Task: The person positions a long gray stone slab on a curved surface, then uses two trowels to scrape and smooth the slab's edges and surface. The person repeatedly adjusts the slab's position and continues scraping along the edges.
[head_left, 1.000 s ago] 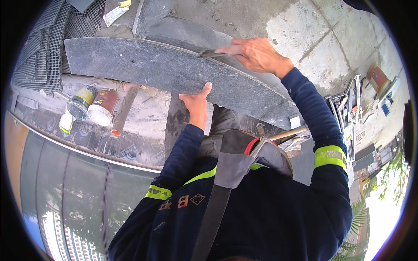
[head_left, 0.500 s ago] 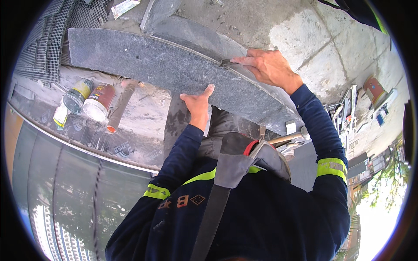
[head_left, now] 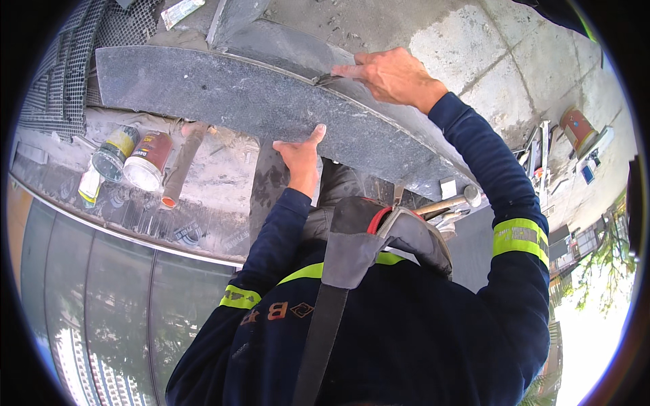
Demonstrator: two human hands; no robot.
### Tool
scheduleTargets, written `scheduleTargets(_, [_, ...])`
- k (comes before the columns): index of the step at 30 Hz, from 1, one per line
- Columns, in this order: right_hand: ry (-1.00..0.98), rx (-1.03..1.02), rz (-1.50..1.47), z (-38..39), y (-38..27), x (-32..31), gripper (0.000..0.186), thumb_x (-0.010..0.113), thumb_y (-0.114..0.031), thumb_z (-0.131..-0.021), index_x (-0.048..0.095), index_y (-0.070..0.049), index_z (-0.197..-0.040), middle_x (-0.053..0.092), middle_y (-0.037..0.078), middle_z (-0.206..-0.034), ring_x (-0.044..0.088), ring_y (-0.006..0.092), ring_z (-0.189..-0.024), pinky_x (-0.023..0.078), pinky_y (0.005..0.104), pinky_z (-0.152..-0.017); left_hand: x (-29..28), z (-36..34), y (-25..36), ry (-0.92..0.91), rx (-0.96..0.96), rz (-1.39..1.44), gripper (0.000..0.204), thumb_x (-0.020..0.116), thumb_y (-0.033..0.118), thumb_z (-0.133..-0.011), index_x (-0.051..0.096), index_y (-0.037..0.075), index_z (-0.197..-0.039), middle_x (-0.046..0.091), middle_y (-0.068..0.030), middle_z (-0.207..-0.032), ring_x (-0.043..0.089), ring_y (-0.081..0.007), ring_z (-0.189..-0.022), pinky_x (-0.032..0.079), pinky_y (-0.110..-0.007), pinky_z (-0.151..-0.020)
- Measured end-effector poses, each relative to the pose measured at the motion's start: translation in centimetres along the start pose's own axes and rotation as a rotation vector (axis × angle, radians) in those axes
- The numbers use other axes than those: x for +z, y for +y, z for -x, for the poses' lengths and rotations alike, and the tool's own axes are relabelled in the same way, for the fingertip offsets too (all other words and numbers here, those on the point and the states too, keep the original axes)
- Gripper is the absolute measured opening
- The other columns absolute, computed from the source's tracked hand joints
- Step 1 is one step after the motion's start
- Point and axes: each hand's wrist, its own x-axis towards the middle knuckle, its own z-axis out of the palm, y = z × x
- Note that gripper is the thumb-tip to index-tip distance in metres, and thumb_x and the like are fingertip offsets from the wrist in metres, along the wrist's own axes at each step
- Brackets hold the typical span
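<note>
Presently, left hand (head_left: pixel 301 164) clasps a long curved grey stone slab (head_left: pixel 203 84); right hand (head_left: pixel 396 78), forward and rightward, pinches a thin dark tool (head_left: pixel 324 80) at the slab's far edge.

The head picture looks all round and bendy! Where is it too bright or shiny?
In the head view, the fisheye lens bends edges near the rim; lower right, a white patch is washed out; lower left, the glass panels show reflections; the gray slab looks dull, without glare.
</note>
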Motion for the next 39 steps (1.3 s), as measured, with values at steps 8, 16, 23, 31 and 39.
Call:
scheduleTargets(8, [0.135,-0.002,0.015,-4.4,-1.2,0.6,0.068,0.066,-0.014,-0.093,0.056,-0.042,-0.154,0.069,0.004,-0.099,0.076,0.0263,-0.078,0.063,0.0400,-0.062,0.8,-0.3,0.0,0.021,0.012,-0.094,0.105,0.104,0.021,-0.071,0.029,-0.012,-0.138,0.047,-0.0240,-0.138,0.052,-0.0295,-0.127,0.042,-0.040,-0.113])
scheduleTargets(16, [-0.009,0.004,0.026,-2.3,-1.4,-1.1,0.059,0.064,-0.020,-0.099,0.055,-0.042,-0.154,0.067,0.004,-0.098,0.074,0.0270,-0.075,0.062,0.0397,-0.062,0.2,0.1,-0.3,0.013,0.058,-0.088,0.111,0.105,0.019,-0.070,0.027,-0.016,-0.141,0.042,-0.0268,-0.143,0.045,-0.0291,-0.135,0.036,-0.042,-0.119])
scheduleTargets(23, [-0.155,-0.029,0.049,-1.3,-0.7,-1.5,0.063,0.065,-0.022,-0.100,0.051,-0.042,-0.158,0.071,0.007,-0.106,0.076,0.0276,-0.077,0.062,0.0403,-0.062,0.5,0.8,0.8,0.037,0.051,-0.034,0.116,0.103,0.016,-0.072,0.022,-0.020,-0.146,0.041,-0.0291,-0.147,0.043,-0.0298,-0.140,0.032,-0.041,-0.123])
scheduleTargets(31, [-0.124,-0.036,0.059,-2.6,-1.7,-2.3,0.063,0.063,-0.018,-0.100,0.050,-0.040,-0.158,0.070,0.008,-0.105,0.076,0.0278,-0.076,0.062,0.0405,-0.059,0.2,0.5,1.2,0.000,0.011,-0.046,0.115,0.102,0.015,-0.074,0.020,-0.020,-0.147,0.040,-0.0317,-0.150,0.042,-0.0315,-0.142,0.033,-0.043,-0.124])
scheduleTargets(39, [-0.071,-0.037,0.077,-4.4,-2.3,-0.8,0.046,0.064,-0.013,-0.097,0.057,-0.029,-0.139,0.066,0.008,-0.096,0.075,0.0288,-0.072,0.062,0.0432,-0.056,0.2,0.2,0.8,-0.003,0.020,-0.067,0.121,0.101,0.015,-0.074,0.015,-0.021,-0.150,0.037,-0.0316,-0.154,0.041,-0.0317,-0.144,0.032,-0.042,-0.125])
